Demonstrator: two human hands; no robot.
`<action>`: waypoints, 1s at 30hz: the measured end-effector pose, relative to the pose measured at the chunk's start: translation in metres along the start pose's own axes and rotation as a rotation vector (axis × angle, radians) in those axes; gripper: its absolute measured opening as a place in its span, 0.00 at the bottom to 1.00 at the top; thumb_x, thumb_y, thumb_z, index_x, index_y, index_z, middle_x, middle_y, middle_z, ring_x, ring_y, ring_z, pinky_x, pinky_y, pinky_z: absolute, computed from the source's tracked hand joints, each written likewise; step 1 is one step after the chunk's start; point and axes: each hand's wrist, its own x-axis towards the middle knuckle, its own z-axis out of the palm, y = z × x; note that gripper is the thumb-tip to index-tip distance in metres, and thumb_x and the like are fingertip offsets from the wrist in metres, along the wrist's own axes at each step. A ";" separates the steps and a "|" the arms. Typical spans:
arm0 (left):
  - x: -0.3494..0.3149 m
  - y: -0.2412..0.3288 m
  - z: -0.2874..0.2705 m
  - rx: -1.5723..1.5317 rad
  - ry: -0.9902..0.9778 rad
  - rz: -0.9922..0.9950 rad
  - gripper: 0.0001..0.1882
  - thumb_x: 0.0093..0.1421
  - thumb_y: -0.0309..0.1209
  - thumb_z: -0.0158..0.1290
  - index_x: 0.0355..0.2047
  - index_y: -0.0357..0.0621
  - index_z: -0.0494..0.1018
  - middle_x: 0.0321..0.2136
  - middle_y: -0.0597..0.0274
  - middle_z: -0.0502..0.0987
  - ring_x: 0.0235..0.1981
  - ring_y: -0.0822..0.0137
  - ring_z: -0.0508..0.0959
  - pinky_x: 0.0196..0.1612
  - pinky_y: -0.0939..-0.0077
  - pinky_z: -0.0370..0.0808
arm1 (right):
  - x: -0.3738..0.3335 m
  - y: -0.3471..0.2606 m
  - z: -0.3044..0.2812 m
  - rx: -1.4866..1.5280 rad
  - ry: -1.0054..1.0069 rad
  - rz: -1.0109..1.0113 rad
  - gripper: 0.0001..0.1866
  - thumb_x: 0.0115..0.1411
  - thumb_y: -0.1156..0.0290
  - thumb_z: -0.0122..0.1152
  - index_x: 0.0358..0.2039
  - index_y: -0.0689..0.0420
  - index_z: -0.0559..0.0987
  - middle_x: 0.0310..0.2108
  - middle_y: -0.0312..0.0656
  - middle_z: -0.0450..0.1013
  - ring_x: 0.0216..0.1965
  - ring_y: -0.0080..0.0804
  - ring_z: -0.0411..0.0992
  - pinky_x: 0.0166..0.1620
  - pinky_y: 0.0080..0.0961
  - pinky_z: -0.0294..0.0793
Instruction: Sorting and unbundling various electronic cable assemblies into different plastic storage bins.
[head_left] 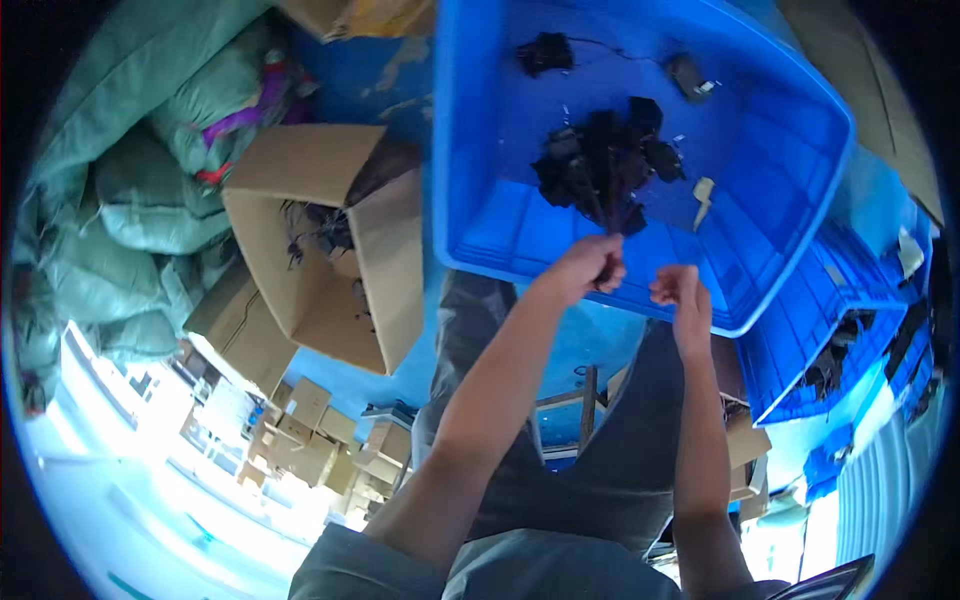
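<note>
A pile of black power adapters with cords (600,165) lies in a large blue plastic bin (470,235). Over the bin's near rim, my left hand (588,268) is closed, its fingers curled just below the pile; a dark bit shows at the fingers, too small to name. Close by on its right, my right hand (685,295) also has its fingers bent together near the rim. Whatever it may hold is hidden. Apart from the pile sit a black adapter (545,54) at the far left and another adapter (686,76) at the far right.
A small cream-coloured piece (703,200) lies in the bin. Left of it stands an open cardboard box (390,270) with cords inside. Stuffed pale green sacks (135,220) are piled at far left. A second blue bin (800,330) with dark items stands on the right.
</note>
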 end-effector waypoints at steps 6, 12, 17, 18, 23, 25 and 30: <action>-0.084 0.020 0.045 0.052 0.039 0.069 0.15 0.63 0.37 0.42 0.22 0.44 0.64 0.23 0.48 0.79 0.16 0.65 0.73 0.21 0.79 0.66 | -0.041 0.022 0.015 0.016 0.066 0.109 0.29 0.67 0.49 0.34 0.32 0.62 0.76 0.24 0.40 0.72 0.24 0.25 0.68 0.32 0.19 0.68; -0.245 0.009 0.052 0.166 -0.030 0.094 0.22 0.65 0.39 0.38 0.20 0.40 0.71 0.20 0.56 0.78 0.15 0.71 0.71 0.21 0.82 0.65 | -0.058 0.035 0.021 -0.071 -0.042 0.176 0.27 0.67 0.50 0.38 0.34 0.62 0.76 0.26 0.41 0.73 0.24 0.25 0.69 0.31 0.19 0.68; -0.415 0.021 0.021 0.233 -0.047 -0.043 0.25 0.68 0.40 0.36 0.22 0.41 0.76 0.20 0.64 0.78 0.20 0.75 0.70 0.27 0.83 0.66 | -0.074 0.030 0.042 -0.252 0.067 0.162 0.20 0.66 0.56 0.43 0.36 0.61 0.75 0.24 0.40 0.73 0.24 0.24 0.69 0.31 0.19 0.68; -0.446 0.028 0.018 0.254 -0.029 -0.051 0.25 0.68 0.40 0.36 0.23 0.41 0.76 0.21 0.64 0.78 0.21 0.75 0.70 0.29 0.83 0.67 | -0.072 0.029 0.043 -0.287 0.034 0.177 0.20 0.66 0.56 0.44 0.36 0.61 0.75 0.24 0.40 0.73 0.24 0.24 0.69 0.30 0.18 0.68; -0.571 0.040 -0.006 0.221 0.067 -0.127 0.18 0.67 0.30 0.37 0.29 0.40 0.78 0.26 0.62 0.79 0.25 0.73 0.74 0.33 0.80 0.69 | -0.062 0.026 0.042 -0.426 -0.111 0.246 0.16 0.65 0.59 0.45 0.36 0.59 0.75 0.24 0.39 0.73 0.22 0.24 0.69 0.27 0.17 0.69; -0.605 0.022 -0.020 0.170 0.265 0.005 0.19 0.66 0.29 0.38 0.27 0.36 0.77 0.26 0.58 0.79 0.24 0.72 0.76 0.31 0.82 0.71 | -0.061 0.025 0.047 -0.467 -0.153 0.272 0.15 0.65 0.60 0.46 0.36 0.59 0.75 0.24 0.39 0.73 0.22 0.24 0.70 0.27 0.17 0.69; -0.654 -0.001 -0.110 0.286 0.549 -0.001 0.20 0.66 0.33 0.39 0.24 0.34 0.75 0.23 0.53 0.79 0.19 0.68 0.77 0.24 0.82 0.72 | -0.065 0.013 0.078 -0.502 -0.180 0.289 0.16 0.65 0.59 0.46 0.35 0.59 0.75 0.24 0.39 0.72 0.22 0.24 0.70 0.27 0.17 0.69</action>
